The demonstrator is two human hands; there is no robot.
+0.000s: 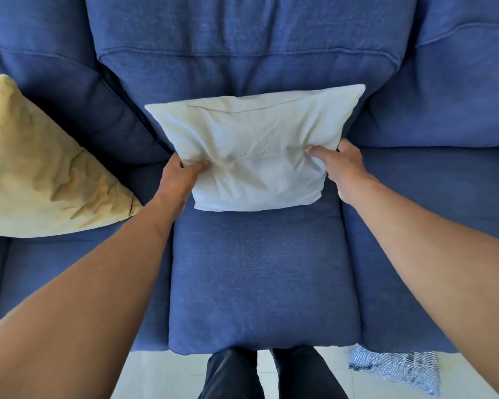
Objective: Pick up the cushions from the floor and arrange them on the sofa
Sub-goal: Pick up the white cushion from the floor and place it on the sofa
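Observation:
A white cushion [254, 148] leans against the middle backrest of the blue sofa [260, 277], its lower edge on the middle seat. My left hand [182, 174] grips its lower left side, thumb pressed into the front. On the lower right side my right hand [340, 165] grips it the same way. A yellow cushion [38, 168] lies propped on the left seat against the backrest. On the floor, under my right forearm, a blue-and-white striped cushion [398, 370] lies at the sofa's front edge, partly hidden.
My legs in dark trousers [260, 375] stand on the white tiled floor [162, 375], right against the sofa's front. The right seat [432, 203] of the sofa carries nothing visible.

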